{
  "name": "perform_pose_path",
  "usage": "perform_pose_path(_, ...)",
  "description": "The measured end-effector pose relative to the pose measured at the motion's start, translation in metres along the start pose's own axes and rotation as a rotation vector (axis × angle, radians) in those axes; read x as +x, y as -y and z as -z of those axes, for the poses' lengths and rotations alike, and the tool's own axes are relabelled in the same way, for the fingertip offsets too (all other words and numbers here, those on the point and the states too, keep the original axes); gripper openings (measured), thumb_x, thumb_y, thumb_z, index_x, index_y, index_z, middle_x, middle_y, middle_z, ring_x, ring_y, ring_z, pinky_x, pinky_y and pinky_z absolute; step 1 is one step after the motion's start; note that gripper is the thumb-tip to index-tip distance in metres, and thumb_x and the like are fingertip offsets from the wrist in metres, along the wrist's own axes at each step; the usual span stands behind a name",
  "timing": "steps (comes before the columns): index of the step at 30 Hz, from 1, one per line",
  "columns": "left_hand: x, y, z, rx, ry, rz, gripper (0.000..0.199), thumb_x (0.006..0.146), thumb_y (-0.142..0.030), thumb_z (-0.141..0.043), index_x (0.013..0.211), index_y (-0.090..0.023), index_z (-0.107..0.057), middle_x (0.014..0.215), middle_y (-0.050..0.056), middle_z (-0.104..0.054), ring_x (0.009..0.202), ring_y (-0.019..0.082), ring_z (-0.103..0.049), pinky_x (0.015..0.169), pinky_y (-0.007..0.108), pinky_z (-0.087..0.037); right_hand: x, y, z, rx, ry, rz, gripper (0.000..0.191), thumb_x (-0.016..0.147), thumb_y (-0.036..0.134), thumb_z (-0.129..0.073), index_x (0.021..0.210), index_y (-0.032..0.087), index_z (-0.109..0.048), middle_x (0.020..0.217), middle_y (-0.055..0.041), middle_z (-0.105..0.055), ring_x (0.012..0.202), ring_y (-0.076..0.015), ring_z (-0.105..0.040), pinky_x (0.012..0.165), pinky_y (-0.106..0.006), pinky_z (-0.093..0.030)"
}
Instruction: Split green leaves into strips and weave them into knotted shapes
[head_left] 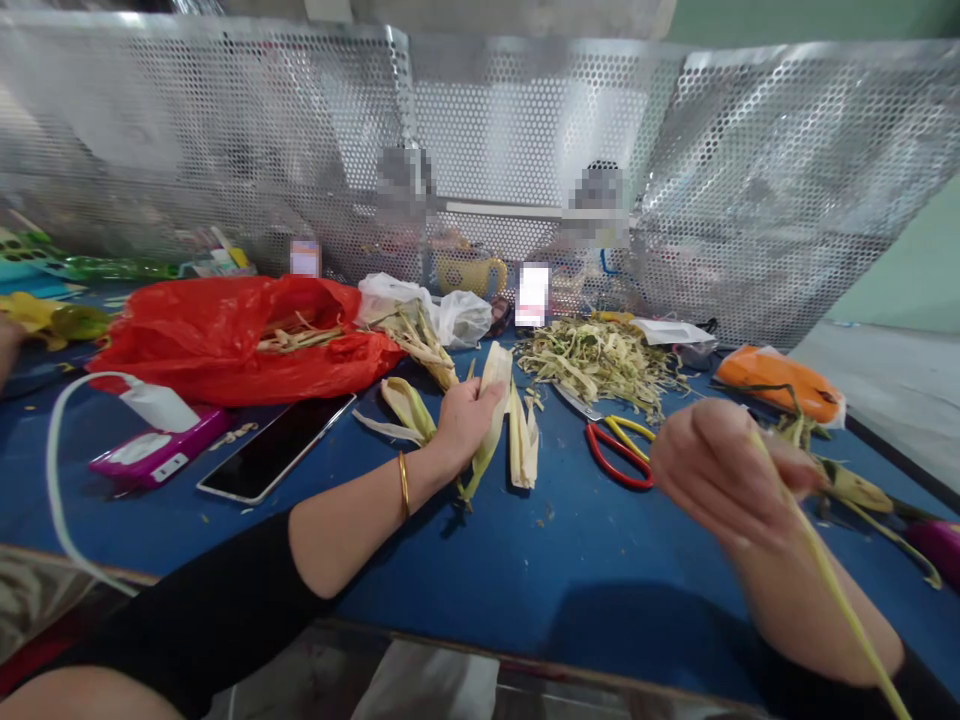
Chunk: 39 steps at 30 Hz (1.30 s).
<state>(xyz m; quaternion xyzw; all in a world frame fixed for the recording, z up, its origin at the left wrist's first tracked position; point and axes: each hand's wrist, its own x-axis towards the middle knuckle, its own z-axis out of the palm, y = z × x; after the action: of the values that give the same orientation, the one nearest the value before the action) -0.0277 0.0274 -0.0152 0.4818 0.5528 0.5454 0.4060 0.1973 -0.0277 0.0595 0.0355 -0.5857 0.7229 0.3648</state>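
My left hand (466,422), a gold bangle at its wrist, is closed on a pale corn husk (493,400) over the blue table. A folded corn husk (523,440) lies just right of it, and a loose greenish husk (407,408) lies to its left. Raised at the right, my right hand (727,480) is closed and slightly blurred. From it a long thin yellowish strip (832,585) runs down to the lower right. Scissors (619,450) with red and yellow handles lie between my hands, partly behind the right one.
Behind stands a perforated metal screen (525,110). A heap of shredded husk (600,365) lies before it. On the left are a red plastic bag (225,330), a phone (281,450) and a purple power strip (157,450) with a white cable. An orange packet (780,385) lies right.
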Motion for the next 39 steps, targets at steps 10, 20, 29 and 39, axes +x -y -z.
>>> perform_pose_path(10,-0.034,-0.010,-0.015,-0.402,0.282,0.338,0.031,0.060,-0.041,-0.078,0.069,-0.014,-0.064,0.058,0.000,-0.062,0.046,0.011,-0.053,0.047,0.024,-0.044,0.010,-0.049,0.047,-1.298,-0.733,-0.471,0.011,0.074,0.030,-0.063,0.077,0.020,-0.067,0.069,-0.0018,-0.065,0.059,-0.0145,-0.057,0.055,-0.026,-0.044)
perform_pose_path(20,-0.053,-0.012,-0.019,-0.293,0.429,0.220,0.031,0.065,-0.041,-0.075,0.076,-0.013,-0.067,0.066,0.001,-0.064,0.058,0.010,-0.053,0.055,0.021,-0.040,0.019,-0.065,0.019,-0.747,-0.907,-0.209,0.028,0.066,0.040,-0.074,0.069,0.019,-0.055,0.051,0.0059,-0.052,0.046,-0.0092,-0.048,0.047,-0.022,-0.038)
perform_pose_path(29,-0.044,-0.012,-0.015,-0.218,0.308,0.039,0.029,0.070,-0.043,-0.070,0.073,-0.014,-0.067,0.066,0.000,-0.062,0.057,0.010,-0.050,0.055,0.022,-0.039,0.018,-0.067,0.013,-0.827,-0.739,-0.343,0.028,0.070,0.041,-0.069,0.064,0.019,-0.054,0.054,0.0044,-0.053,0.048,-0.0098,-0.049,0.047,-0.023,-0.042)
perform_pose_path(39,-0.046,-0.014,-0.013,-0.151,0.320,0.002,0.026,0.070,-0.038,-0.069,0.063,-0.013,-0.065,0.058,-0.001,-0.057,0.055,0.009,-0.045,0.052,0.021,-0.035,0.017,-0.067,0.013,-0.991,-0.727,-0.208,0.020,0.076,0.037,-0.067,0.076,0.019,-0.059,0.062,0.0027,-0.054,0.057,-0.0109,-0.046,0.052,-0.024,-0.037)
